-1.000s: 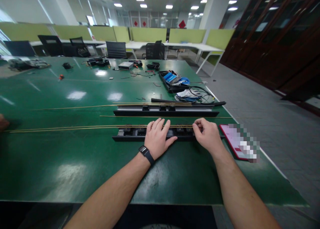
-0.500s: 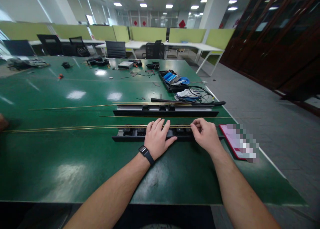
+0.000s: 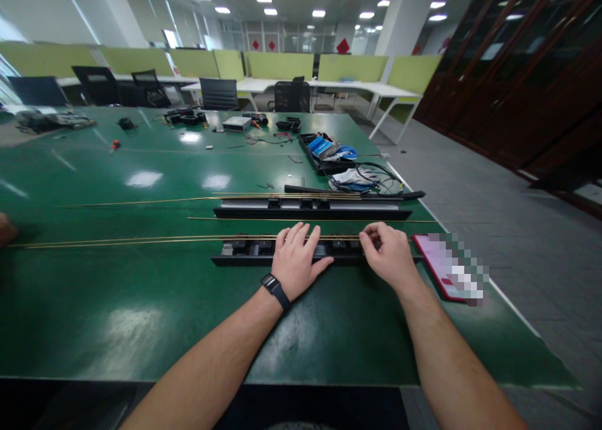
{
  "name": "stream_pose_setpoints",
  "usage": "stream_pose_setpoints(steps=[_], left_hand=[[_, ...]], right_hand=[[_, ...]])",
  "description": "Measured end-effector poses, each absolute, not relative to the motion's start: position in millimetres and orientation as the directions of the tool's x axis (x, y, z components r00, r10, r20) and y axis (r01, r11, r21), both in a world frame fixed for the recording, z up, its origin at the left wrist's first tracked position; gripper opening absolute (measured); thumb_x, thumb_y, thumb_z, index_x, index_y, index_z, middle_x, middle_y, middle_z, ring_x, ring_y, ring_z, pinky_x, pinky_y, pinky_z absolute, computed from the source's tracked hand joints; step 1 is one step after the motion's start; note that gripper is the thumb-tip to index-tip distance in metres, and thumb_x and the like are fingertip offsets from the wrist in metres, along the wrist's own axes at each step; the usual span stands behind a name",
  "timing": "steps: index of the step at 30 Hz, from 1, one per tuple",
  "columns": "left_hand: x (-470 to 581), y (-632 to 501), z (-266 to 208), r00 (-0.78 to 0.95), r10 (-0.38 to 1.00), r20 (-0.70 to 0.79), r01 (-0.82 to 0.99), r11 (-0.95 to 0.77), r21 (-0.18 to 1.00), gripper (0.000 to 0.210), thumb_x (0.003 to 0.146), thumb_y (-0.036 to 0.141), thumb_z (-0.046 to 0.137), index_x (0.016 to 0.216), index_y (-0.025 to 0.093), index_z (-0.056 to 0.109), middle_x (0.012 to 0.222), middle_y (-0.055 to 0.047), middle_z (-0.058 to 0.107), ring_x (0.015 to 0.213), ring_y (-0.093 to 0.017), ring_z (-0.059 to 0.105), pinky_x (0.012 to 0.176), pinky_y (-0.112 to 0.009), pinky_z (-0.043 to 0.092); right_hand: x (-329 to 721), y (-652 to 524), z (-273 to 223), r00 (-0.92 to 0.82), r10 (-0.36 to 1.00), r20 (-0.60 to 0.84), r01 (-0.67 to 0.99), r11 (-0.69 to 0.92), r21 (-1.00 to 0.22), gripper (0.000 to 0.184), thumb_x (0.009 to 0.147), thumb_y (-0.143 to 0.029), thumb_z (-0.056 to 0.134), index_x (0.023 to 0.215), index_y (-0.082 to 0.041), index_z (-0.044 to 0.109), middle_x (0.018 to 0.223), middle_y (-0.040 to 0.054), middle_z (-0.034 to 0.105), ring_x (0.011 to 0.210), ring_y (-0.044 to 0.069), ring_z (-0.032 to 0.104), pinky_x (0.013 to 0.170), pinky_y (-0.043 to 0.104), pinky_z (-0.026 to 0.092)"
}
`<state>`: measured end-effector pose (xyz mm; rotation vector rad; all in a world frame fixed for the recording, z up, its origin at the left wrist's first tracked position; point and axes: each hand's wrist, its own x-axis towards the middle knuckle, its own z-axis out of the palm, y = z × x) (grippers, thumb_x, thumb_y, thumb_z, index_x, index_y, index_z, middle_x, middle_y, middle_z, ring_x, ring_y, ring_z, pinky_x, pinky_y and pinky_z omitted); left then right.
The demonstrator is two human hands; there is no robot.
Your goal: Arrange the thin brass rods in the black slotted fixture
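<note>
My left hand (image 3: 296,257), a dark watch on its wrist, lies open with fingers spread over the nearer black channel rail (image 3: 249,261). Its fingertips rest at the thin brass-coloured rods (image 3: 141,242) along the rail's far side. Toward the rail's right end, my right hand (image 3: 388,251) is closed in a pinch around the ends of these rods; the fingertips partly hide them. Black blocks (image 3: 338,244) sit inside the rail. At the left edge, another person's hand (image 3: 6,229) is at the rods' far end.
Behind lies a second black rail (image 3: 310,213) with more rods, and a single rod (image 3: 423,221) between the rails. A red-edged phone (image 3: 435,264) is right of my hand. Farther back are a black tray (image 3: 313,157) with blue items, gloves (image 3: 355,178) and cables. The table edge is at right.
Almost nothing differs; both my hands keep their place and shape on the rail and rods. The view has shifted very slightly.
</note>
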<state>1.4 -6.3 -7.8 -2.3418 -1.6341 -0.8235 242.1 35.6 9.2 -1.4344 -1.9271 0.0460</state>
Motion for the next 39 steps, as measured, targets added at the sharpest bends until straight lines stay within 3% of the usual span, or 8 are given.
stream_pose_setpoints(steps=[13,25,39], left_hand=[[1.0,-6.4,-7.0,0.256,0.816,0.518,0.907,-0.388,0.163,0.064,0.097,0.061,0.059,0.146,0.02,0.057,0.147,-0.015,0.062,0.142,-0.031,0.05,0.118,-0.05,0.035],[1.3,-6.3,-6.6,0.257,0.812,0.523,0.906,-0.391,0.163,0.064,0.096,0.061,0.06,0.146,0.021,0.057,0.147,-0.015,0.062,0.143,-0.032,0.05,0.119,-0.05,0.035],[1.1,-6.6,-7.6,0.253,0.814,0.523,0.905,-0.39,0.168,0.064,0.095,0.059,0.062,0.146,0.02,0.057,0.147,-0.015,0.062,0.142,-0.031,0.051,0.118,-0.05,0.035]], right_hand=[[243.3,37.0,9.0,-0.096,0.855,0.509,0.824,0.356,-0.442,0.014,0.091,-0.036,0.056,0.086,-0.023,0.06,0.067,0.0003,0.062,0.066,0.019,0.057,0.073,0.035,0.041],[240.7,37.6,5.1,-0.124,0.842,0.526,0.813,0.39,-0.432,0.018,0.094,-0.041,0.058,0.091,-0.023,0.062,0.078,0.0028,0.07,0.075,0.021,0.064,0.086,0.04,0.044],[243.1,37.1,7.8,-0.074,0.864,0.498,0.818,0.338,-0.465,0.014,0.091,-0.036,0.057,0.087,-0.023,0.061,0.067,0.0,0.062,0.065,0.019,0.057,0.074,0.035,0.041]])
